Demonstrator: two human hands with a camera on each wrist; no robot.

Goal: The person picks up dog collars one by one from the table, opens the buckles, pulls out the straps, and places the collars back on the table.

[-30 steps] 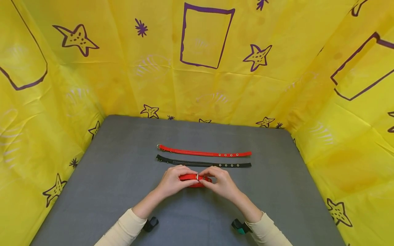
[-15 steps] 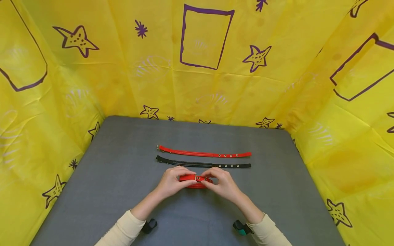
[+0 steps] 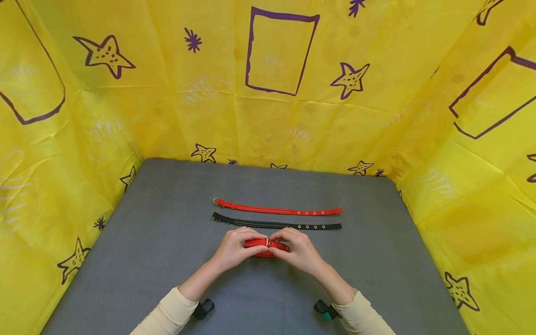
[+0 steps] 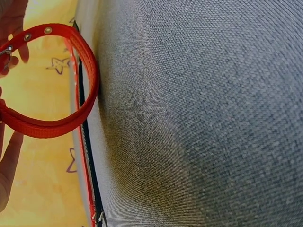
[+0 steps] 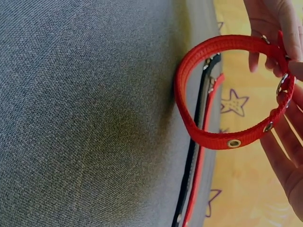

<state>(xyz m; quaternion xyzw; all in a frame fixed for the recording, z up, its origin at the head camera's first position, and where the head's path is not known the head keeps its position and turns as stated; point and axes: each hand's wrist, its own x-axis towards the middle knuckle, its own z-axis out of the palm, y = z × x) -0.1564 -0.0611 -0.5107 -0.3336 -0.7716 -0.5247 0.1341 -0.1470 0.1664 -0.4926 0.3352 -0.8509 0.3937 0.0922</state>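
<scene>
A red collar (image 3: 255, 243), bent into a loop, stands on edge between my hands, its lower curve close to the grey cloth. My left hand (image 3: 232, 247) pinches the band left of the metal buckle (image 3: 266, 242), thumb below and fingers above. From the other side, the thumb and fingers of my right hand (image 3: 300, 249) grip the strap right at the buckle. In the right wrist view the collar (image 5: 218, 140) shows metal eyelets along its strap, with the buckle (image 5: 282, 81) near the fingertips. The left wrist view shows the padded part of the loop (image 4: 92, 80).
Just beyond my hands a black collar (image 3: 264, 224) lies stretched flat. A second red collar (image 3: 268, 210) lies parallel behind it, its ring at the left end. Yellow cloth walls (image 3: 167, 116) with purple drawings enclose the grey surface (image 3: 356, 260).
My right fingertips, a little apart from the buckle half a second ago, have moved left against it. The looped collar stays in nearly the same place; the flat collars have not moved.
</scene>
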